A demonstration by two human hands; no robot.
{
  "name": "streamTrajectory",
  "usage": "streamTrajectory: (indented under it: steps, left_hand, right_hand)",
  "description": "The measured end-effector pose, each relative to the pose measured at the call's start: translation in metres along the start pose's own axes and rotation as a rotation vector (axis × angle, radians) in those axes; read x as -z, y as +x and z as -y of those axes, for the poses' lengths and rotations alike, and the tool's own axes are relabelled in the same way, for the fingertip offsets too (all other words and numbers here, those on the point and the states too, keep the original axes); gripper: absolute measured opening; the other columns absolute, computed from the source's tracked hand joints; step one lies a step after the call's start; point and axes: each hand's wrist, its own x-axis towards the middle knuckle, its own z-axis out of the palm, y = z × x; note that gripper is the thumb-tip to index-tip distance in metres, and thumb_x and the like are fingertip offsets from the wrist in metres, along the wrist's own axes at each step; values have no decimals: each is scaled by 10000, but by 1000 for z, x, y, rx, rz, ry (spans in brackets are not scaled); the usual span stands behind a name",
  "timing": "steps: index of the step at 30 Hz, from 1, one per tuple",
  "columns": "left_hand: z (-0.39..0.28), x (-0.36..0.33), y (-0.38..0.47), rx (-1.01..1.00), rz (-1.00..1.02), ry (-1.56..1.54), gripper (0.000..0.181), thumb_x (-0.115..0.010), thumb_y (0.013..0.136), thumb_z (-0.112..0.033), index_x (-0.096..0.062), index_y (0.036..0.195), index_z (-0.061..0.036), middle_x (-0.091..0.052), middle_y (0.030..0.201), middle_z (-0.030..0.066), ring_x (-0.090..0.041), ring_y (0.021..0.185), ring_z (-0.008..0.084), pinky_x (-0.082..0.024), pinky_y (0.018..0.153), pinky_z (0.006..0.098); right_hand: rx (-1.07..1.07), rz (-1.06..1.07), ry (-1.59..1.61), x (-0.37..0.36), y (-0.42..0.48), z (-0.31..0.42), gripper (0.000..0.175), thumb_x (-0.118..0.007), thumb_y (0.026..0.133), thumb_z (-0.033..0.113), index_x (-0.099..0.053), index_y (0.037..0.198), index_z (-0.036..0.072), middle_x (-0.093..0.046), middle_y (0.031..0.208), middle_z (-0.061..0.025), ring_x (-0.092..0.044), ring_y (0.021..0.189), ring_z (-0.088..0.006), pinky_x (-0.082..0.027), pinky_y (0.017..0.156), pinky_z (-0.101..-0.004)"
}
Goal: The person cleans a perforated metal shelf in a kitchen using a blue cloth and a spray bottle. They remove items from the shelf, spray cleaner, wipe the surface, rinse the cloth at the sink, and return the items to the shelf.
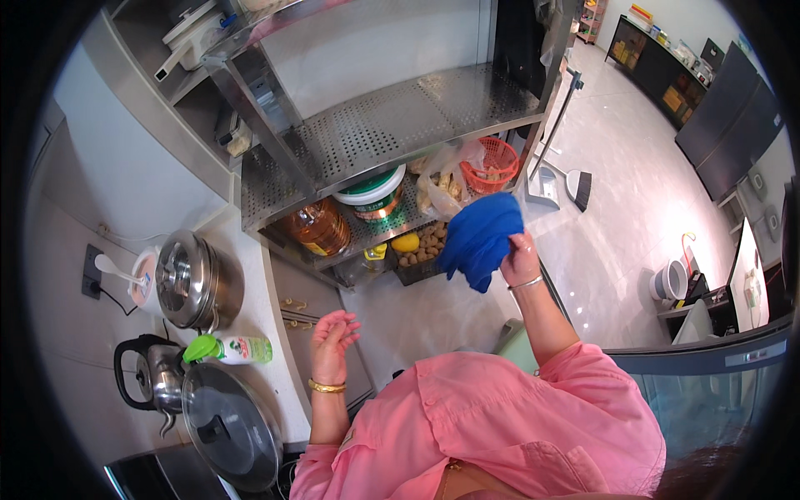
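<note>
A blue cloth [482, 237] hangs bunched from my right hand [522, 261], which grips it in front of the lower part of a metal rack. My left hand [334, 334] is raised over the floor beside the counter, fingers loosely curled and apart, holding nothing. The rack's perforated stainless steel shelf [400, 119] is beyond both hands. Behind the cloth, a clear plastic bag of pale roots [442, 187] sits on the lower shelf; part of it is hidden. A dark crate of brown tubers [428, 245] stands below, also partly covered by the cloth.
Left, the white counter [284, 375] holds a steel pot [197, 281], a kettle [153, 372], a green-topped spray bottle [240, 349] and a glass lid [231, 428]. A green-lidded tub [373, 194], a large oil bottle [317, 228] and a red basket [490, 165] occupy the lower shelf. A broom [578, 187] stands right.
</note>
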Motion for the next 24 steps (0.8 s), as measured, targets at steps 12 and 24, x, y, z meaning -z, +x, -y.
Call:
streamTrajectory:
  steps: [12,24]
  left_hand:
    - [-94,-50,146,-420,-222,172,471,-648,849,-99,-454,1278,-84,-552,1173,52,-540,1025,145,-460,831,282]
    - [-148,-77,285,-697,-393,215,606,-713,772,-16,-439,1313,-14,-554,1206,110,-519,1089,183,-385,956,300]
  right_hand:
    - [364,-97,-201,-48,212,107,254,-492,922,99,-531,1159,17,-610,1086,-85,-595,974,-184,-481,876,-324]
    - [501,-134,-416,-52,488,112,328,-558,894,137,-568,1197,12,-633,1056,-62,-578,936,-148,-448,844,-266]
